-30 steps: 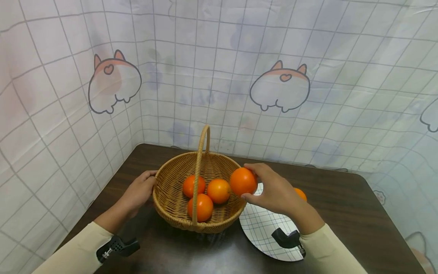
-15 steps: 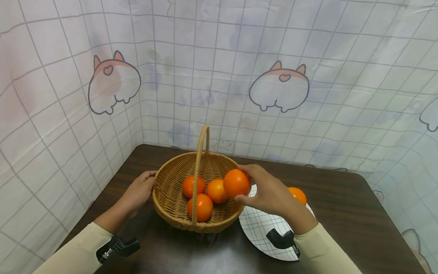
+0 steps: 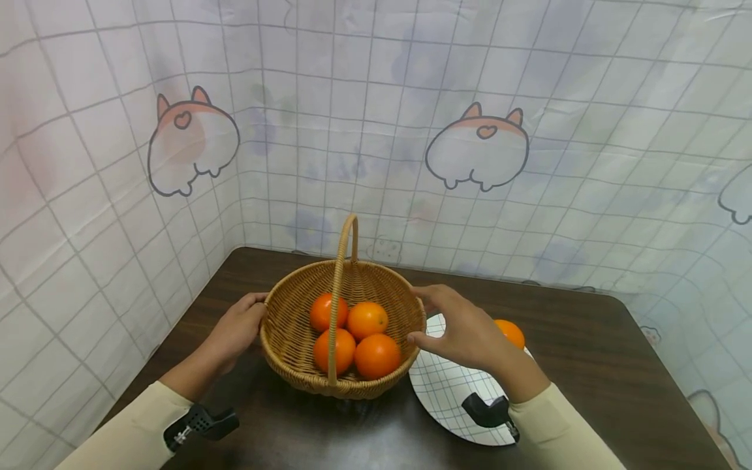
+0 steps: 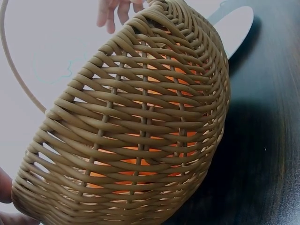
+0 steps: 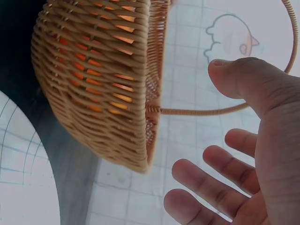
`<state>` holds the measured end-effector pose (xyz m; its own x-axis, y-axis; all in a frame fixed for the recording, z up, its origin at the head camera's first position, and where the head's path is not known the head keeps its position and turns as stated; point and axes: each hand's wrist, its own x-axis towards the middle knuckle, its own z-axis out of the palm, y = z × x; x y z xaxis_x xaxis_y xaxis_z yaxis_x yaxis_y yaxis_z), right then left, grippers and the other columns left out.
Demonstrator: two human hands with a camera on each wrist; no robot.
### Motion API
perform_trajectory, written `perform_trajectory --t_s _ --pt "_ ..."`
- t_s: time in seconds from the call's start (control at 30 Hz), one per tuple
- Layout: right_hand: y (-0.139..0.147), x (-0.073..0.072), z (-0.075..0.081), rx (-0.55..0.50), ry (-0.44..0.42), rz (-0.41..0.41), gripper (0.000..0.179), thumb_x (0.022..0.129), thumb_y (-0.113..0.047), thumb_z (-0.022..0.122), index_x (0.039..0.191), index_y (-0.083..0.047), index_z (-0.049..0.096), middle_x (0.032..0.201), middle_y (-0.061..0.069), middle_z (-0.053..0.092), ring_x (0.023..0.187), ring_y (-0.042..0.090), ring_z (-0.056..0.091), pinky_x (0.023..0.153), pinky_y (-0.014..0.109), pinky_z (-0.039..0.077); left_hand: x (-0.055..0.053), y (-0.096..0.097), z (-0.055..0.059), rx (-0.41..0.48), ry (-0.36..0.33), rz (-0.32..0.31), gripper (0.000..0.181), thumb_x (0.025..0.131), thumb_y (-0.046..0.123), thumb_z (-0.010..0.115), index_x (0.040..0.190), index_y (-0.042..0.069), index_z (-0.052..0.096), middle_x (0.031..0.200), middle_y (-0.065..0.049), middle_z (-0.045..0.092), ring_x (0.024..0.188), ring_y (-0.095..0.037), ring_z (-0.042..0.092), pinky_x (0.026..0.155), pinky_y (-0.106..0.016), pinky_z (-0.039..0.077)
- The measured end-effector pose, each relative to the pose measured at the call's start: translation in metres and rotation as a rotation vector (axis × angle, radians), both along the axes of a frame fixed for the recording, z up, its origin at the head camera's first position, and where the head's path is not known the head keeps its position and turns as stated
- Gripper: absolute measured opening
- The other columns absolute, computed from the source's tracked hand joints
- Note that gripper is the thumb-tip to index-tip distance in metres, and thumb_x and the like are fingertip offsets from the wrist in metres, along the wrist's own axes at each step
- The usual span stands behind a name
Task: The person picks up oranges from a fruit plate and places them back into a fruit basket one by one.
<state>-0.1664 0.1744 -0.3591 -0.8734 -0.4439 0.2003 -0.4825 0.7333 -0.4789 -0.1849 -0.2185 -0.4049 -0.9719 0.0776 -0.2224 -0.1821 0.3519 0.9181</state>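
Note:
A wicker basket (image 3: 286, 320) with an arched handle stands on the table, several oranges (image 3: 378, 356) lying together inside it. At its left rim, my left hand (image 3: 236, 331) holds the edge; the left wrist view shows fingertips (image 4: 4, 187) at the rim and orange colour through the weave (image 4: 140, 122). My right hand (image 3: 467, 329) hovers by the right rim with nothing in it. In the right wrist view its thumb and fingers (image 5: 211, 187) are spread apart beside the basket. One more orange (image 3: 510, 333) lies on the plate (image 3: 440, 385), partly hidden behind the right wrist.
The white, grid-patterned plate sits right of the basket, partly under the right forearm. A dark wooden table (image 3: 587, 365) carries everything. Grid-printed cloth (image 3: 376, 130) hangs around its back and sides. Each wrist wears a black camera mount (image 3: 200, 424).
My right hand carried an orange leftward over the basket and let it go. That orange now lies among the others near the front. My left hand stays at the rim.

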Motion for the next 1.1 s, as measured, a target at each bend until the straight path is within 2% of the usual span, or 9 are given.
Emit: perform_trajectory --t_s 0.2,0.37,0.47,0.83,1.1 --pt "0.009 0.0 -0.002 0.034 0.013 -0.021 0.075 0.085 -0.042 0.083 0.149 -0.015 0.052 0.142 0.003 0.055 0.112 0.019 0.064 0.085 0.046 0.057 0.001 0.001 0.001 -0.003 0.004 -0.006 0.056 0.108 0.027 0.031 0.159 0.003 0.028 0.145 -0.03 0.042 0.111 -0.039 0.06 0.072 -0.046 0.059" --pt "0.022 -0.002 -0.008 0.07 0.018 -0.056 0.077 0.086 -0.044 0.082 0.15 -0.016 0.05 0.137 0.005 0.057 0.11 0.023 0.064 0.081 0.045 0.058 0.001 0.001 0.0 -0.001 0.004 -0.006 0.056 0.108 0.026 0.031 0.159 0.003 0.027 0.146 -0.031 0.041 0.112 -0.041 0.06 0.073 -0.047 0.059" --pt "0.031 -0.001 -0.011 0.076 0.01 -0.077 0.077 0.087 -0.045 0.081 0.151 -0.016 0.05 0.134 0.007 0.059 0.109 0.025 0.063 0.081 0.048 0.057 0.001 0.001 0.0 -0.003 0.007 -0.008 0.056 0.108 0.026 0.031 0.159 0.003 0.028 0.146 -0.031 0.041 0.112 -0.041 0.06 0.073 -0.047 0.059" --pt "0.065 0.005 -0.021 0.073 -0.033 -0.15 0.078 0.088 -0.049 0.078 0.152 -0.015 0.049 0.139 0.009 0.056 0.117 0.031 0.061 0.087 0.057 0.054 0.001 -0.001 -0.001 0.002 0.014 -0.015 0.056 0.109 0.029 0.03 0.159 0.002 0.027 0.145 -0.03 0.041 0.113 -0.041 0.059 0.074 -0.047 0.059" --pt "0.091 0.011 -0.027 0.065 -0.069 -0.213 0.079 0.088 -0.049 0.078 0.151 -0.014 0.048 0.135 0.014 0.059 0.113 0.036 0.062 0.087 0.061 0.053 0.001 0.0 -0.001 0.015 0.011 -0.023 0.056 0.109 0.029 0.03 0.158 0.002 0.027 0.145 -0.031 0.041 0.115 -0.041 0.058 0.075 -0.047 0.059"
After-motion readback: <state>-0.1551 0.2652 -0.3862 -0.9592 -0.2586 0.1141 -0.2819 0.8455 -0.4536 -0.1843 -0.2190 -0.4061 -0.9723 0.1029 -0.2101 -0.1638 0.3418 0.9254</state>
